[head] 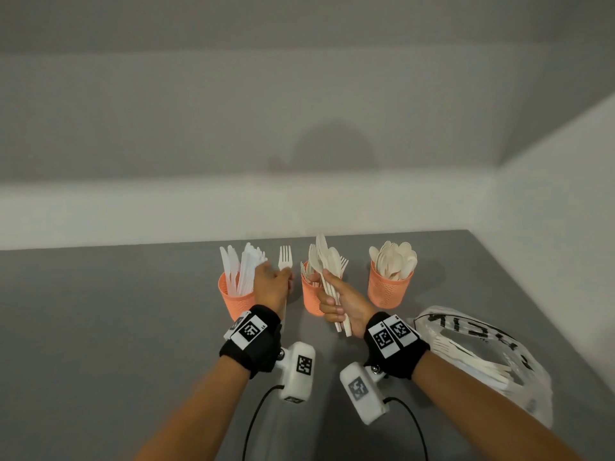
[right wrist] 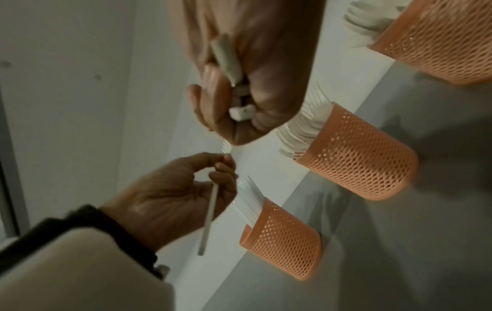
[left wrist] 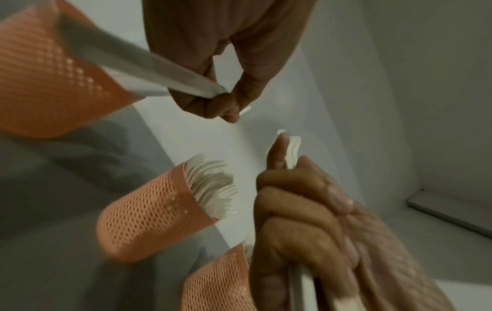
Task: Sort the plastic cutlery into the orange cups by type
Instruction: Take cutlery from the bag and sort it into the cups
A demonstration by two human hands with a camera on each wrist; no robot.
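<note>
Right hand (head: 336, 302), nearest, fingers curled round a mixed cutlery bundle (head: 327, 271); left hand (head: 271, 286) pinches one fork (head: 285, 259). Fork cup (head: 312, 296) stands between the fingers; lower handle-first, releasing once inside.

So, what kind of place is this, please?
Probably a plain indoor recording or work corner rather than a kitchen: a bare grey table in the corner of unadorned white walls, with only three orange cups of cutlery and a plastic bag.
</note>
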